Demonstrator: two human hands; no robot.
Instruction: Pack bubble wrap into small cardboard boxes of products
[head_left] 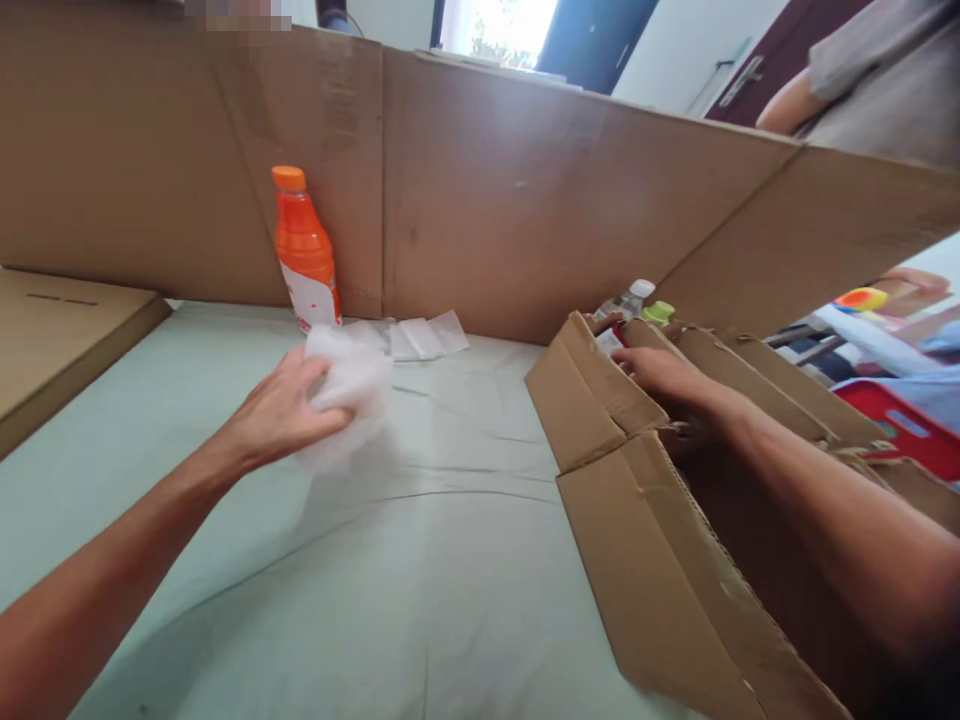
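Note:
My left hand is closed on a crumpled, translucent white plastic sheet, blurred by motion, above the pale green table cover. Just behind it an orange bottle with an orange cap and a white label stands against the cardboard wall. My right hand reaches into a divided cardboard box at the right. Its fingertips are partly hidden by the box and lie close to a small item with a white label; whether they grip it does not show.
Several small clear packets lie by the cardboard wall. A white-capped clear bottle and a green cap show at the box's far end. A flat cardboard box lies left. Another person is beyond the wall.

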